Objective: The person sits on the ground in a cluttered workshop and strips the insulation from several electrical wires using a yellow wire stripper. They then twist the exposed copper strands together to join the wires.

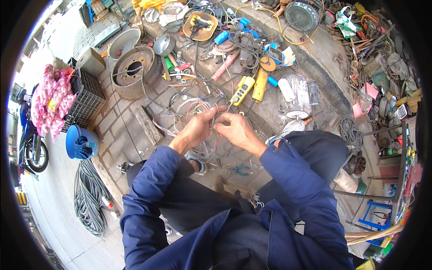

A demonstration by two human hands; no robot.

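Observation:
My left hand (pixel 199 128) and my right hand (pixel 237 131) meet in front of my knees, fingers pinched together around a thin dark wire. A tangle of thin coloured wires (pixel 189 109), pink, white and yellowish, spreads from beside and under my left hand. Just beyond my right hand lies a yellow pendant control (pixel 244 88) with buttons on its face. Beside it rests a yellow angle grinder (pixel 260 85) with a tan disc (pixel 267 64). My fingers hide the exact spot where they grip the wire.
A rusty wheel rim (pixel 133 74) stands at the far left, near a blue bucket (pixel 82 142) and a black crate (pixel 85 100). Coiled grey cable (pixel 88 202) lies at the left. A clear cylindrical container (pixel 296 101) sits right of the grinder. Scrap (pixel 378 67) heaps at the right.

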